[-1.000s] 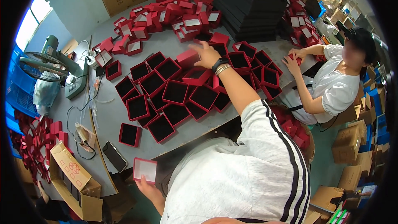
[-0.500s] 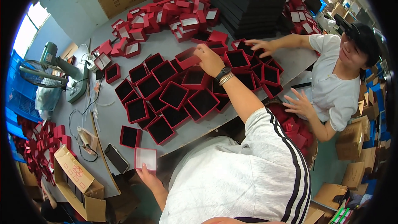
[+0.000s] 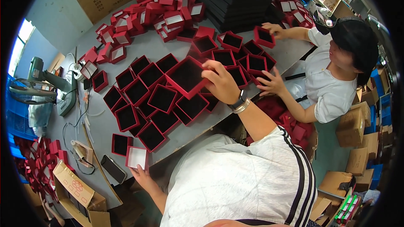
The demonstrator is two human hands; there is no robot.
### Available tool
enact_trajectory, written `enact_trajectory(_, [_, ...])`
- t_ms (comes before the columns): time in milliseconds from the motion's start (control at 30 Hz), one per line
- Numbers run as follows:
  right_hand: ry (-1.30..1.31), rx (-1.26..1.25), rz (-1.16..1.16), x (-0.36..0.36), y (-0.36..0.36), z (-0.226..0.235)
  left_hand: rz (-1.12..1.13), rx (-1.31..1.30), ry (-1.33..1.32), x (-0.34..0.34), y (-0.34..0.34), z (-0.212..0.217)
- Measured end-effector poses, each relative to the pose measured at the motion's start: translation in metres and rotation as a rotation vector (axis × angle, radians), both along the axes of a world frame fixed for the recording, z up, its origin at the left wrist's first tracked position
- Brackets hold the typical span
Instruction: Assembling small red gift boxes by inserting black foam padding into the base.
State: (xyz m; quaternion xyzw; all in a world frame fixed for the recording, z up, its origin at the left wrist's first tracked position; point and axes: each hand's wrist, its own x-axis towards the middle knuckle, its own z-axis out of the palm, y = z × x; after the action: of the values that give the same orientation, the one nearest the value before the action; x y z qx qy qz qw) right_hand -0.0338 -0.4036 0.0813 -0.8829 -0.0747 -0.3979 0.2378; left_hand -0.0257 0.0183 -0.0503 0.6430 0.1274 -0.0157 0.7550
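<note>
My left hand (image 3: 141, 175) grips a small square red box with a white inside (image 3: 137, 157) at the table's front edge, its thumb and fingers on the near side. Over the pile, my right hand (image 3: 221, 83) pinches the right side of a red box with a black lining (image 3: 186, 77). That box is raised and tilted, covering part of the pile. Beneath and around it lie several more black-lined red boxes (image 3: 162, 98), some overlapping. Next to the white box sits one more black-lined box (image 3: 122, 144).
White-lined red boxes (image 3: 173, 18) are heaped at the back, beside a stack of black foam sheets (image 3: 235, 2). At right a co-worker's hand (image 3: 273, 30) holds a red box (image 3: 264, 37). A phone (image 3: 113, 169), fan (image 3: 35, 86) and open carton (image 3: 80, 189) are at left.
My right hand has come nearer, bringing a black-lined box up off the pile. The co-worker has lifted a box. My left hand keeps its white-lined box; the whole view has shifted slightly.
</note>
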Motion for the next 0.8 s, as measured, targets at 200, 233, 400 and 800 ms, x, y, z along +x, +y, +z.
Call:
enact_trajectory(200, [-0.057,-0.061,-0.332,-0.038,-0.035,-0.010,-0.008,0.594,-0.021,0.013,0.023,-0.017])
enact_trajectory(233, [-0.074,-0.046,-0.423,-0.042,-0.049,-0.007,0.019,0.615,-0.040,0.015,0.025,-0.021])
enact_trajectory(400, [-0.185,-0.027,-0.821,-0.055,-0.142,-0.012,-0.004,0.749,-0.106,0.014,0.010,-0.009])
enact_trajectory(800, [0.052,-0.050,-1.225,-0.073,-0.307,-0.073,0.092,0.471,-0.093,0.019,0.009,-0.007])
